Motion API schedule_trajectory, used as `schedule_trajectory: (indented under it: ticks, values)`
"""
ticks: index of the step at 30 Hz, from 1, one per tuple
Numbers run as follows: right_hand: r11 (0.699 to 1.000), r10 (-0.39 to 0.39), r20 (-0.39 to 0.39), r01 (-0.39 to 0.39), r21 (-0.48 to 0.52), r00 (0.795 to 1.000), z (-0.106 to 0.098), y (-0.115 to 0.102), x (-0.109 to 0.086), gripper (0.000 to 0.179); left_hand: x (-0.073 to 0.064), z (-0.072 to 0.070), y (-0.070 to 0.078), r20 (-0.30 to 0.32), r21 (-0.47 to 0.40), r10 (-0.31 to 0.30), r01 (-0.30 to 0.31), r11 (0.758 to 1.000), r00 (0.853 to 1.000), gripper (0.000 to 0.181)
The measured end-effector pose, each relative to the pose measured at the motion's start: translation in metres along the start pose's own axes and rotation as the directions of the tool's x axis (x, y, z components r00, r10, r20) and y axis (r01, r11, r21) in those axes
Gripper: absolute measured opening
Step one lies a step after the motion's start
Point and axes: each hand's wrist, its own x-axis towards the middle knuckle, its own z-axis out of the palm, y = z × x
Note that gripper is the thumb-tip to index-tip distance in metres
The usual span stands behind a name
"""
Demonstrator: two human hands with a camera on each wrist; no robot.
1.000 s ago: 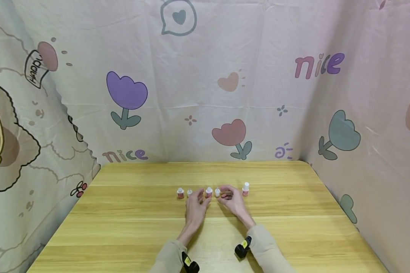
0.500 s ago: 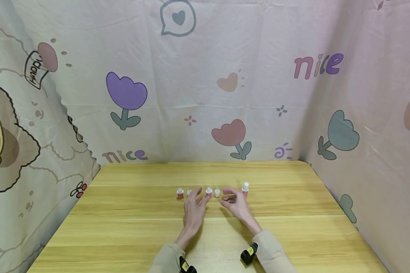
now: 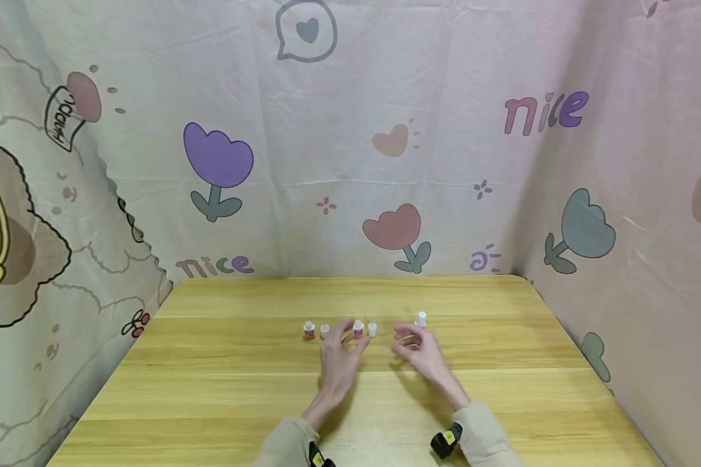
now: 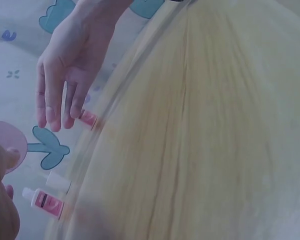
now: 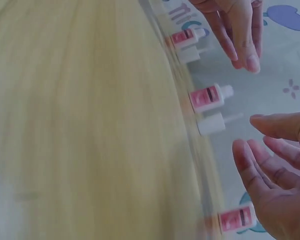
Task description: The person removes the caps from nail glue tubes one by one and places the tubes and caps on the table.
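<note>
Since the frame of a second ago, the right hand (image 3: 423, 353) has moved off to the right, away from the right cap (image 3: 372, 330) and toward the rightmost bottle (image 3: 421, 318), while the left hand (image 3: 339, 366) has shifted only slightly to the right. Small white-topped bottles and loose white caps stand in a rough row across the wooden table (image 3: 210, 389): the leftmost bottle (image 3: 309, 331), then the left cap (image 3: 324, 331), the middle bottle (image 3: 358, 329), the right cap, and the rightmost bottle well apart from the others. Each loose cap stands upright just beside its bottle, a thin stem pointing up. Behind the table hangs a patterned cloth (image 3: 321, 117) printed with flowers and hearts. Nearest to an obstruction is the right hand itself, which covers the lower part of the rightmost bottle from the head view. Its fingers are released and gently bent, thumb and forefinger clearly parted, with nothing between them. The left hand's fingers are loosely curved too, a wide gap between thumb and forefinger; they hold nothing and lie close to the middle bottle, apparently without touching it. Both hands reach forward from beige sleeves (image 3: 487, 431), the left angled slightly to the right, the right leaning inward to the left, with a black wrist camera (image 3: 446, 442) at the right cuff.
</note>
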Motion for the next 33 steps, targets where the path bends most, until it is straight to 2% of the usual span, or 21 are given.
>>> schedule_trajectory:
  ticks: [3, 8, 15, 22, 25, 33]
  values:
    - [1.0, -0.01, 0.01, 0.01, -0.015, 1.0, -0.011, 0.002, -0.002, 0.04, -0.001, 0.006, 0.001, 0.0, 0.021, 0.028, -0.028, 0.999, 1.0, 0.048]
    - [0.999, -0.014, 0.014, 0.014, -0.042, 1.0, -0.03, 0.006, -0.005, 0.038, -0.003, 0.015, 0.004, 0.014, 0.04, 0.015, -0.016, 0.999, 1.0, 0.044]
    - [0.995, -0.071, 0.017, 0.072, -0.074, 0.997, -0.052, 0.011, -0.006, 0.033, -0.007, 0.031, 0.007, 0.066, 0.025, -0.02, 0.019, 1.0, 0.998, 0.04]
    - [0.996, -0.015, 0.003, 0.015, -0.093, 1.0, -0.069, 0.018, -0.006, 0.036, -0.006, 0.048, 0.01, 0.106, 0.037, -0.023, 0.019, 0.999, 0.994, 0.038]
    - [0.996, 0.01, 0.002, -0.009, -0.094, 1.0, -0.075, 0.021, -0.005, 0.039, -0.006, 0.055, 0.011, 0.13, 0.038, -0.05, 0.045, 0.998, 0.99, 0.04]
    - [0.995, -0.007, -0.01, 0.006, -0.104, 1.0, -0.085, 0.027, -0.005, 0.037, -0.001, 0.074, 0.008, 0.162, 0.033, -0.075, 0.071, 0.997, 0.984, 0.044]
